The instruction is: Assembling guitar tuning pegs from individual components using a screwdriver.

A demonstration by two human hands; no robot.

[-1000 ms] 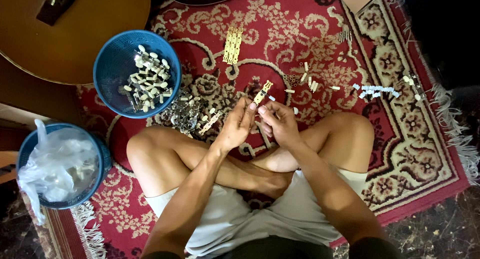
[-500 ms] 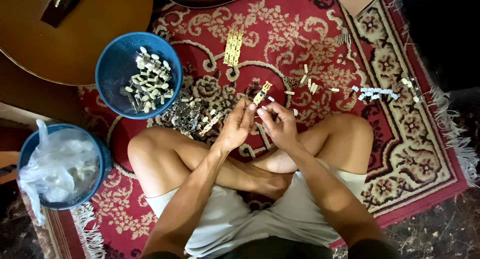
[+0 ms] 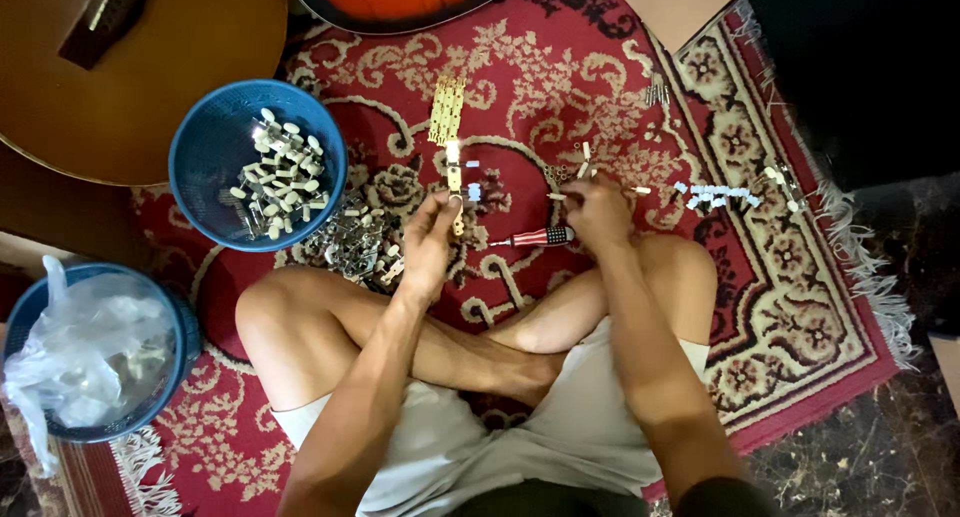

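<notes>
A gold plate (image 3: 456,182) is pinched in the left hand (image 3: 430,242); a small peg (image 3: 556,196) is gripped by the right hand (image 3: 598,209), beside 1 blue basket (image 3: 200,147).

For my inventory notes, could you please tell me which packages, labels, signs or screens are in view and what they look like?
No labels, signs or screens show.
Clear plastic bag: crumpled, inside the blue basket at lower left.
Tan box corner: flat, plain, at the top edge.

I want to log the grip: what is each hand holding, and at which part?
The left hand holds a thin gold metal strip by its lower end. The right hand reaches among the small parts on the rug; what it holds cannot be told.
</notes>
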